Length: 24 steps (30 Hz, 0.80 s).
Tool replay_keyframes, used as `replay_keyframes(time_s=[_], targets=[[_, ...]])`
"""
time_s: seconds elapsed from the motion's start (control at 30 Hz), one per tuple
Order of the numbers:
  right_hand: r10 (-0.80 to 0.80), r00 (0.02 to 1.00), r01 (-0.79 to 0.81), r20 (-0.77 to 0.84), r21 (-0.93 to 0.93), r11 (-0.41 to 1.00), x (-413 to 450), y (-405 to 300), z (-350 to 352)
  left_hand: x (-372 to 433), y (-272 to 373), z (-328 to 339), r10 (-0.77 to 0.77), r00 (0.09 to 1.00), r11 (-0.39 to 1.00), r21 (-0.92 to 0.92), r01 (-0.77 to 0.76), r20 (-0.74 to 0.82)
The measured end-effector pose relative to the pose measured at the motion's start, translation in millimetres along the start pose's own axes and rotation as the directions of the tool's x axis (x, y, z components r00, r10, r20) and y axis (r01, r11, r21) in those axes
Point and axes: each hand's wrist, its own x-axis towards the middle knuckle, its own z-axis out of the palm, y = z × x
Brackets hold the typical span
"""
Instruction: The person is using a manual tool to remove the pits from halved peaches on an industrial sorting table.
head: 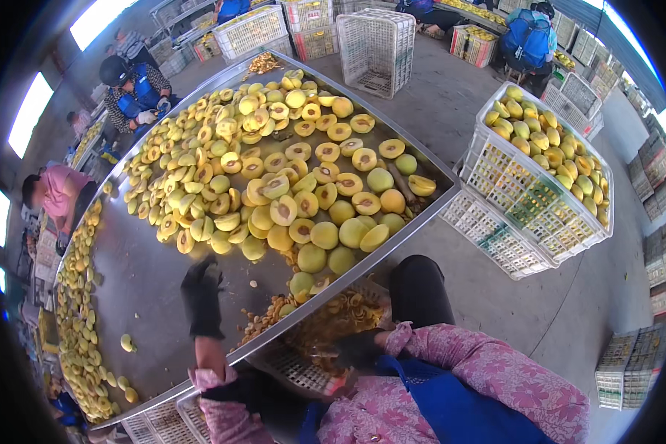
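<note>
My left hand (202, 298), in a black glove, is over the metal table (144, 294), just short of the near edge of a heap of halved apricots (216, 172). Its thumb stands apart from the fingers and I see no fruit in it; a yellowish blur lies just beyond the fingertips. My right hand (359, 349), also black-gloved, is low in front of my body, below the table rim. It is above a crate of apricot scraps (349, 311); blur hides what its fingers hold. Whole apricots (324, 236) lie at the heap's near right, beside loose pits (263, 319).
A raised metal rim (333, 297) edges the table. More apricot halves (80, 311) line its far left side. Stacked plastic crates (538, 194) with apricots stand on the right. An upturned crate (376, 53) sits on the floor behind. Other people (136, 91) are beyond the table.
</note>
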Motion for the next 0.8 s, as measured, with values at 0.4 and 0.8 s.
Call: replay_keyframes(time_s=[0.4, 0.8], targets=[[0.261, 0.951, -0.251, 0.166, -0.081, 0.965, -26, -83, -40, 69, 14, 170, 0.353, 0.896, 0.714, 0.541, -0.444, 0.269], [0.131, 0.876, 0.266, -0.464, 0.691, 0.672, -66, -112, -86, -36, 40, 67, 0.047, 0.94, 0.989, -0.147, 0.003, 0.337]])
